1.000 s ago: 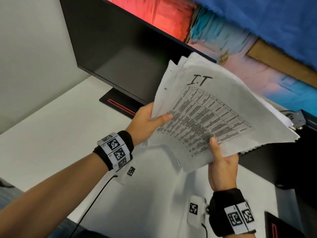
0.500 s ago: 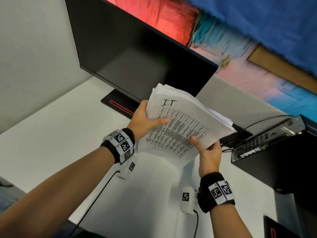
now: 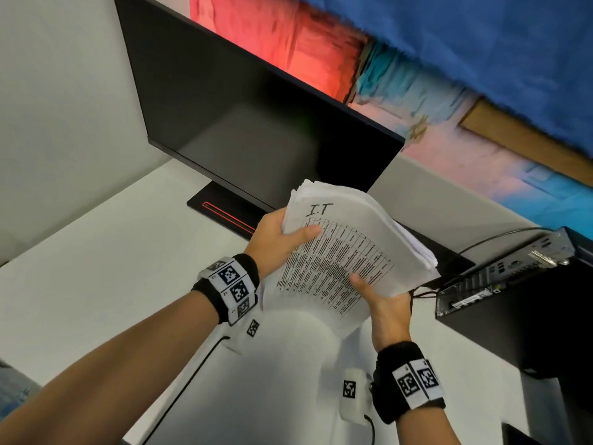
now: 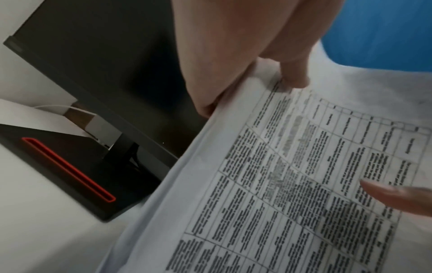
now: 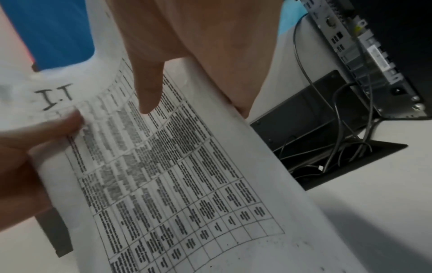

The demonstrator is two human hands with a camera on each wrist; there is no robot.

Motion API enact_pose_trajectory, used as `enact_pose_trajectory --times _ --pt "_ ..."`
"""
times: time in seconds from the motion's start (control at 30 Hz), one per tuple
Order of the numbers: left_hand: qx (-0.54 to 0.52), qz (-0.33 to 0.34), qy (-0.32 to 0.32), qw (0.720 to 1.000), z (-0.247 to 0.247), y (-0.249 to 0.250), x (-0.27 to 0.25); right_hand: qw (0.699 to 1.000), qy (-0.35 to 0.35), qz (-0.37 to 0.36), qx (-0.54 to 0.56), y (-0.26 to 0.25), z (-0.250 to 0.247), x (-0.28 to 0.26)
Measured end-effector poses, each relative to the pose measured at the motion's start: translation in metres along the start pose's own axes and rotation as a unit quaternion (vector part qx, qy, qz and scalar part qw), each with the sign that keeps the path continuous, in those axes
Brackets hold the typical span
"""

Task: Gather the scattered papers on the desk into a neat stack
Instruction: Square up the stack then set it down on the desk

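Note:
A thick stack of white papers (image 3: 346, 252) is held in the air above the white desk (image 3: 96, 277), tilted, in front of the monitor. Its top sheet carries a printed table and a handwritten "I.T". My left hand (image 3: 276, 242) grips the stack's left edge, thumb on top. My right hand (image 3: 385, 303) grips the near right edge, thumb pressed on the table print. The left wrist view shows the papers (image 4: 292, 184) with my left thumb on the top edge. In the right wrist view the same papers (image 5: 175, 175) fill the middle. The sheet edges at the far side sit slightly uneven.
A black monitor (image 3: 256, 123) on a black base with a red stripe (image 3: 224, 213) stands behind the papers. A black computer case (image 3: 519, 300) with rear ports and cables sits at the right. An open cable hatch (image 5: 327, 147) lies in the desk beside it.
The stack has come down and away from my head, from close and fanned out to lower above the desk. Its sheets are more squared together. Both hands keep their grip.

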State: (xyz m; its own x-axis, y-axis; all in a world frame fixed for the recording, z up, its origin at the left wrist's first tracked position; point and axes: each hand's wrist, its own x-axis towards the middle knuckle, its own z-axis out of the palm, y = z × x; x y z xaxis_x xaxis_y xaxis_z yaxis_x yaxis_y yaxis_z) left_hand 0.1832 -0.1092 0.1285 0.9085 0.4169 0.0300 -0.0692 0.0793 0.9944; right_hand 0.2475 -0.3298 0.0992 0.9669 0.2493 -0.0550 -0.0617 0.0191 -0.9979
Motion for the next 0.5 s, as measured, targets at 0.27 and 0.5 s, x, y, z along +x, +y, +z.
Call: enact_pose_trajectory --times 0.27,0.5 --pt "-0.207 -0.040 0.066 0.975 -0.023 0.008 0.000 0.971 -0.008 0.216 0.100 0.047 -0.030 -0.020" --pt "-0.286 -0.108 0.010 0.952 -0.038 -0.006 -0.008 0.950 0.062 0.186 0.241 0.035 -0.036 -0.013"
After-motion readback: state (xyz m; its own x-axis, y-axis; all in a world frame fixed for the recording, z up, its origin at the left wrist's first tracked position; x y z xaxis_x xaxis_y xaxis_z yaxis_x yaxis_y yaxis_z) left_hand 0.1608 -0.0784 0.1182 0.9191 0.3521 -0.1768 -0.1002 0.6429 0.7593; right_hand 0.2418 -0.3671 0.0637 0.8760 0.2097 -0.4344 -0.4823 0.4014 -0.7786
